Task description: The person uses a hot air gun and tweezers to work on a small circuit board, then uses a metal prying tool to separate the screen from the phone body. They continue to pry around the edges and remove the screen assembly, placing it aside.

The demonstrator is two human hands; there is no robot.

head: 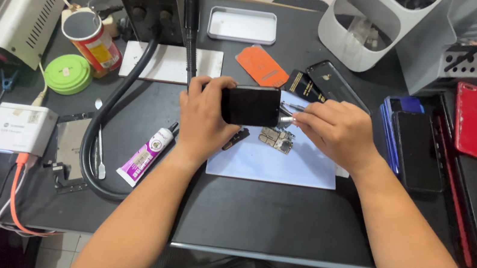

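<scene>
My left hand [204, 117] grips a black phone [251, 105] edge-on above a pale blue work mat [283, 167]. My right hand [339, 131] pinches a thin metal tool [287, 114] whose tip meets the phone's right end. A small circuit board [277, 139] lies on the mat just below the phone, and a dark small part [236, 138] lies beside my left hand.
A black hose [99, 129] loops at left by a glue tube [145, 156] and a white box [20, 127]. Behind are a soldering station [145, 1], a metal tray [243, 25] and an orange card [262, 65]. Phones [416, 147] and a red case [476, 121] lie right.
</scene>
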